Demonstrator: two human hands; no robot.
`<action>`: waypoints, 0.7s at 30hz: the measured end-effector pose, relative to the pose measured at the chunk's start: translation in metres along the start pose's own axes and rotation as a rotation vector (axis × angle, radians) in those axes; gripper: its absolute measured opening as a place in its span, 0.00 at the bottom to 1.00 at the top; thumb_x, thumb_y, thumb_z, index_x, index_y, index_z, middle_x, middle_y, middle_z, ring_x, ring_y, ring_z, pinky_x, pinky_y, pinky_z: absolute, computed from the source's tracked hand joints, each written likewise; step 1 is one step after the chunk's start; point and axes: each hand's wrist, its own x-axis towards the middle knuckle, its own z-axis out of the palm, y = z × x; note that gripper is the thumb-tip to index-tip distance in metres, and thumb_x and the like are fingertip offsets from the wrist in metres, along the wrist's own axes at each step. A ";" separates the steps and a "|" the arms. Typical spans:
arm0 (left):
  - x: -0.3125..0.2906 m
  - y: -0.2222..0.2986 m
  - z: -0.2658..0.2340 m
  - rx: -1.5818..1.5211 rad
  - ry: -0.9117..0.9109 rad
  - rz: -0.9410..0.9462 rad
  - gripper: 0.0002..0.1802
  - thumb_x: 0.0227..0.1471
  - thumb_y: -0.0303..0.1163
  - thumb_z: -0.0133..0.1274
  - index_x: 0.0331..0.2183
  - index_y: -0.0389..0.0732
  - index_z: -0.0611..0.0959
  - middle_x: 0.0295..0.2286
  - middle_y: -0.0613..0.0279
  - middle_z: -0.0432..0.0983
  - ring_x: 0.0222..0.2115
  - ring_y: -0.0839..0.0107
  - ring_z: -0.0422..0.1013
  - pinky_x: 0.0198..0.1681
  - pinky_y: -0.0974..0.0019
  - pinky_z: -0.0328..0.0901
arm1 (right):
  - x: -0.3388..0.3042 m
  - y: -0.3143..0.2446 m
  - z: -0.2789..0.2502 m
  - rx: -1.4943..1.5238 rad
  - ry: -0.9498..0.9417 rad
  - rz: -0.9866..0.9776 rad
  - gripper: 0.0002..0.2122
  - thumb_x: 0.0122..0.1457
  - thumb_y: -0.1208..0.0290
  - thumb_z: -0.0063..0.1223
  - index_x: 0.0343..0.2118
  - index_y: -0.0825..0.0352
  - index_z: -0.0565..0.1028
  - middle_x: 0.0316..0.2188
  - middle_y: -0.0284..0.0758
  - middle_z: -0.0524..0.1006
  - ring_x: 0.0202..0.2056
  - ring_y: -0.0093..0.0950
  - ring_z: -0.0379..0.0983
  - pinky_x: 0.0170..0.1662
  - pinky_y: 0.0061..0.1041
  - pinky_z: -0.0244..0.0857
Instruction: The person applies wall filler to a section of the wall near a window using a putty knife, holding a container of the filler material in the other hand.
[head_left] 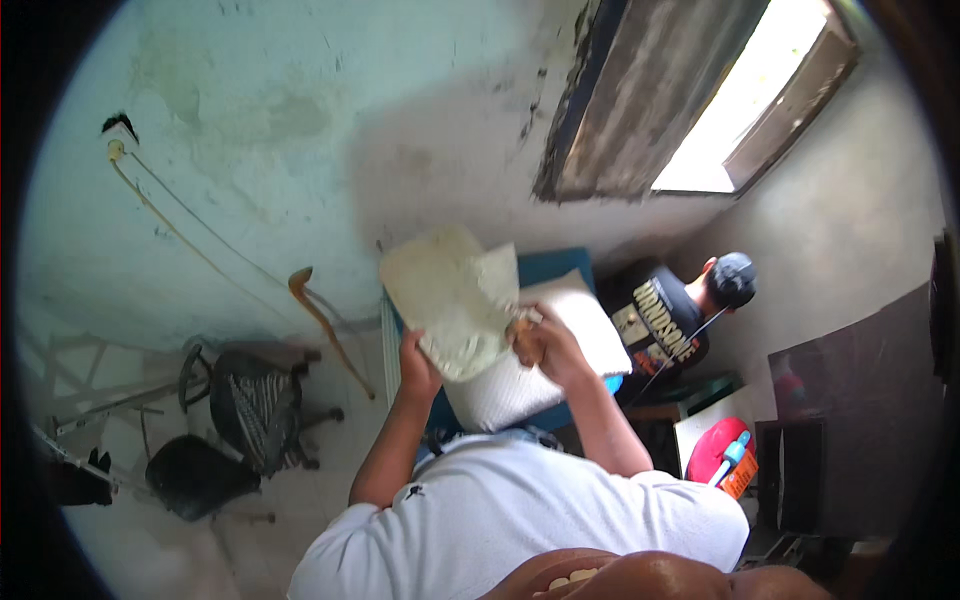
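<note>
A pale, translucent, shallow plastic container or sheet (432,277) with rounded corners is raised in front of me. My left hand (417,366) grips its lower left edge, the fingers partly behind it. My right hand (545,345) is closed at the lower right side of the plastic, fingers curled; what they hold, if anything, is too blurred to name. A whitish flap (496,278) stands up at the plastic's right side. Below both hands lies a white, textured, cushion-like bundle (590,330) on a blue surface (560,264).
To the right, a person in a dark shirt and cap (735,280) sits facing away. A red round thing (715,450) with a blue-handled tool is nearer. Black chairs (255,410) and a wooden cane (320,318) are at left. A window (735,100) opens above right.
</note>
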 end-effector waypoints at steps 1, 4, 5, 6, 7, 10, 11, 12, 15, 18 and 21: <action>0.008 -0.007 0.007 -0.005 0.030 0.021 0.35 0.50 0.36 0.42 0.60 0.36 0.61 0.57 0.49 0.63 0.57 0.51 0.62 0.62 0.49 0.56 | 0.000 -0.014 0.000 -0.033 0.014 0.016 0.21 0.56 0.73 0.43 0.55 0.63 0.62 0.30 0.38 0.72 0.22 0.22 0.64 0.23 0.22 0.57; 0.022 -0.025 0.035 0.010 0.072 0.130 0.36 0.51 0.36 0.41 0.61 0.36 0.60 0.57 0.48 0.62 0.58 0.52 0.62 0.63 0.49 0.56 | 0.006 -0.030 -0.034 -0.009 -0.120 -0.056 0.22 0.60 0.68 0.44 0.57 0.61 0.61 0.32 0.40 0.74 0.23 0.22 0.66 0.23 0.21 0.58; 0.025 -0.029 0.049 -0.013 0.074 0.111 0.34 0.52 0.36 0.41 0.60 0.34 0.62 0.57 0.47 0.62 0.57 0.52 0.62 0.62 0.49 0.57 | 0.010 -0.037 -0.044 -0.052 0.003 -0.075 0.22 0.61 0.66 0.45 0.58 0.62 0.61 0.32 0.40 0.74 0.23 0.23 0.66 0.23 0.21 0.59; 0.024 -0.031 0.047 -0.014 0.111 0.114 0.32 0.50 0.34 0.41 0.57 0.33 0.65 0.55 0.47 0.64 0.56 0.52 0.64 0.62 0.48 0.58 | 0.006 -0.046 -0.038 -0.045 -0.059 -0.156 0.20 0.56 0.72 0.46 0.52 0.67 0.66 0.30 0.41 0.74 0.22 0.26 0.68 0.21 0.22 0.60; 0.018 -0.026 0.056 -0.029 0.128 0.118 0.32 0.46 0.33 0.44 0.55 0.33 0.68 0.53 0.48 0.67 0.55 0.52 0.65 0.61 0.47 0.58 | 0.000 -0.065 -0.025 -0.120 -0.007 -0.111 0.20 0.55 0.74 0.44 0.52 0.69 0.67 0.31 0.41 0.74 0.22 0.25 0.67 0.22 0.21 0.59; 0.024 -0.031 0.060 -0.073 0.219 0.111 0.33 0.42 0.29 0.45 0.55 0.38 0.68 0.50 0.53 0.68 0.54 0.55 0.65 0.60 0.49 0.59 | 0.004 -0.082 -0.036 -0.235 -0.041 -0.158 0.19 0.57 0.77 0.38 0.52 0.73 0.66 0.29 0.40 0.73 0.22 0.20 0.62 0.22 0.18 0.55; 0.023 -0.033 0.058 -0.081 0.146 0.150 0.33 0.42 0.28 0.44 0.55 0.38 0.68 0.49 0.53 0.68 0.53 0.54 0.65 0.60 0.48 0.59 | 0.004 -0.078 -0.043 -0.199 -0.044 -0.122 0.19 0.57 0.77 0.38 0.52 0.72 0.66 0.28 0.39 0.72 0.21 0.20 0.61 0.21 0.18 0.54; 0.023 -0.034 0.058 -0.089 0.053 0.193 0.33 0.41 0.28 0.44 0.54 0.38 0.68 0.49 0.53 0.68 0.53 0.54 0.66 0.60 0.48 0.59 | 0.002 -0.077 -0.048 -0.171 -0.047 -0.105 0.19 0.57 0.77 0.38 0.52 0.72 0.66 0.28 0.39 0.72 0.20 0.19 0.61 0.20 0.18 0.53; 0.021 -0.037 0.048 -0.091 0.100 0.205 0.34 0.43 0.30 0.45 0.56 0.35 0.66 0.51 0.51 0.67 0.54 0.52 0.65 0.61 0.47 0.57 | 0.005 -0.059 -0.069 -0.101 0.013 0.017 0.19 0.56 0.77 0.40 0.52 0.69 0.65 0.26 0.39 0.72 0.16 0.19 0.59 0.17 0.16 0.49; 0.022 -0.039 0.047 -0.115 0.162 0.214 0.35 0.45 0.33 0.47 0.57 0.33 0.65 0.53 0.49 0.67 0.55 0.50 0.64 0.61 0.46 0.56 | 0.015 -0.041 -0.081 -0.035 -0.004 0.118 0.17 0.56 0.76 0.39 0.50 0.69 0.65 0.25 0.38 0.71 0.15 0.19 0.58 0.16 0.17 0.49; 0.029 -0.049 0.044 -0.111 0.248 0.212 0.33 0.49 0.35 0.48 0.57 0.34 0.66 0.53 0.50 0.68 0.55 0.51 0.65 0.61 0.48 0.56 | 0.012 -0.050 -0.074 0.001 -0.084 0.089 0.17 0.56 0.75 0.39 0.50 0.68 0.65 0.26 0.39 0.72 0.15 0.20 0.58 0.17 0.17 0.51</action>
